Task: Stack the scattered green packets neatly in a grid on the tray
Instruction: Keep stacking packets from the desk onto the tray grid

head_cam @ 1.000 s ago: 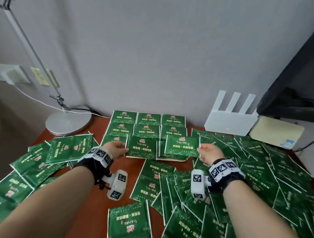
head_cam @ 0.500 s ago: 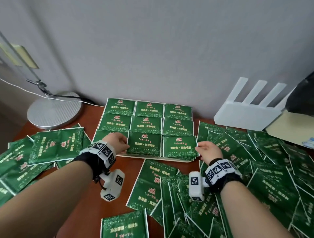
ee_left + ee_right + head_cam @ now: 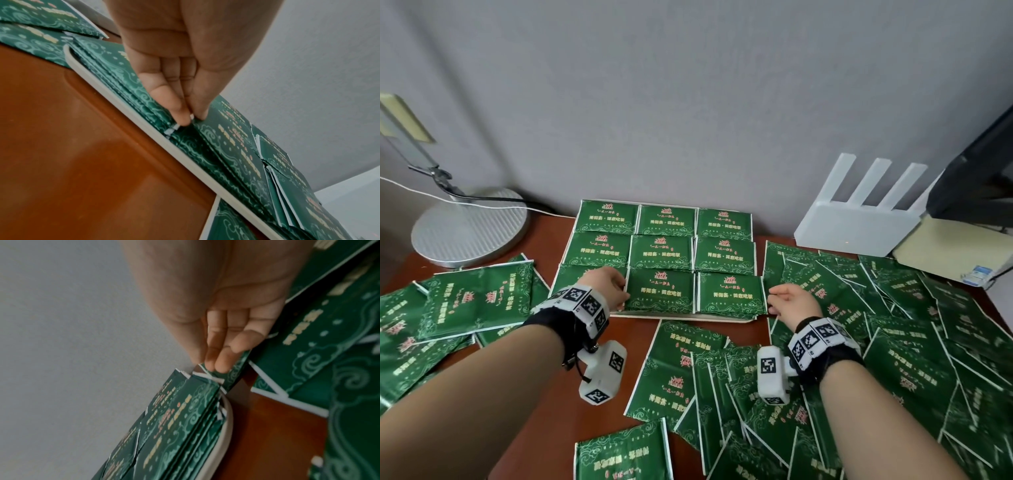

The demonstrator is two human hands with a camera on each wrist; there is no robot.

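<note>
A white tray (image 3: 681, 317) (image 3: 205, 178) (image 3: 226, 426) at the back of the table holds green packets stacked in a three-by-three grid. My left hand (image 3: 621, 291) (image 3: 190, 117) pinches the left edge of the front middle packet (image 3: 661, 291) (image 3: 226, 129), thumb and fingertips meeting there. My right hand (image 3: 774, 301) (image 3: 216, 366) has straight fingers touching the right edge of the front right packet (image 3: 731, 294) (image 3: 170, 418). Loose packets lie in a left pile (image 3: 476, 301), a large right pile (image 3: 893, 325) and near the front (image 3: 678, 370).
A lamp base (image 3: 469, 229) with its cable stands at the back left. A white router (image 3: 859, 226), a beige box (image 3: 945, 253) and a dark screen (image 3: 979, 178) sit at the back right. Bare wooden table (image 3: 544, 394) shows under my left forearm.
The two front packets, lifted and tilted a second ago, now lie flat in the tray's front row. Both hands stay at their outer edges.
</note>
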